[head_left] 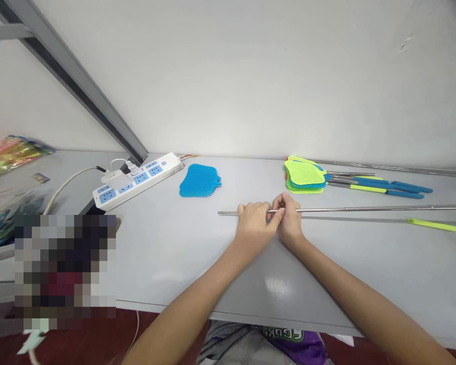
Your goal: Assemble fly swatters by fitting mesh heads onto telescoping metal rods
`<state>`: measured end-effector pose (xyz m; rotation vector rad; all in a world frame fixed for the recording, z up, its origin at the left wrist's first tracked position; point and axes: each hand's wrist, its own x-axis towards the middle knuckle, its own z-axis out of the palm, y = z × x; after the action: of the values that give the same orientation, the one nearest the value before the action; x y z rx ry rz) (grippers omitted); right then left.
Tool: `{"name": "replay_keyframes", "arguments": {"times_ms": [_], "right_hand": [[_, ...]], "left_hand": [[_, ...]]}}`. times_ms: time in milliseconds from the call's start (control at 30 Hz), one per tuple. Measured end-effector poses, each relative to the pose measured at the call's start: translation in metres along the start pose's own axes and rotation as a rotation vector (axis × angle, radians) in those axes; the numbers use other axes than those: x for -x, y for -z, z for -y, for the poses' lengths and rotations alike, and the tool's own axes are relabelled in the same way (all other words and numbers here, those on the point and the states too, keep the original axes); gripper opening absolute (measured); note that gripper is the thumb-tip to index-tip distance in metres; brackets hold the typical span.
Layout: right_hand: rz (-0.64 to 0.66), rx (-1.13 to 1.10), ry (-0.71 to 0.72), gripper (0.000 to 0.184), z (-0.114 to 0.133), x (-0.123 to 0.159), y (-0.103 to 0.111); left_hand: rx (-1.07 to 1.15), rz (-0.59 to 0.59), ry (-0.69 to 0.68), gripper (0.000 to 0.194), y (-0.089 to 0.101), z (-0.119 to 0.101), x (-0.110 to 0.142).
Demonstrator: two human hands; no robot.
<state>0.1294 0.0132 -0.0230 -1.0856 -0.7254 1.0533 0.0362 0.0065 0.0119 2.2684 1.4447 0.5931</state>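
A long thin metal telescopic rod (345, 209) lies level across the view, its right end running out of the picture. My left hand (254, 218) is closed around it near its left tip. Right beside it, my right hand (289, 215) is closed on the same rod, and the fingers of both hands meet. Beyond and to the left lies a loose blue fly swatter head (200, 180). A stack of green and blue fly swatters (307, 175), with rods and handles, rests past my right hand. A loose green handle sleeve (433, 224) lies at the right.
A white power strip (137, 182) with plugs and a cable stands at the left, by a grey metal post (83, 86). More metal rods (399, 168) lie along the wall. Shiny packets (15, 152) lie at far left. A pixelated patch covers the lower left.
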Motion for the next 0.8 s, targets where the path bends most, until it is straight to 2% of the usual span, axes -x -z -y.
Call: {"name": "replay_keyframes", "arguments": {"times_ms": [800], "right_hand": [[-0.012, -0.018, -0.016, 0.037, -0.0013, -0.0013, 0.0001]], "left_hand": [[-0.026, 0.026, -0.006, 0.033, 0.0005, 0.0006, 0.0000]]}}
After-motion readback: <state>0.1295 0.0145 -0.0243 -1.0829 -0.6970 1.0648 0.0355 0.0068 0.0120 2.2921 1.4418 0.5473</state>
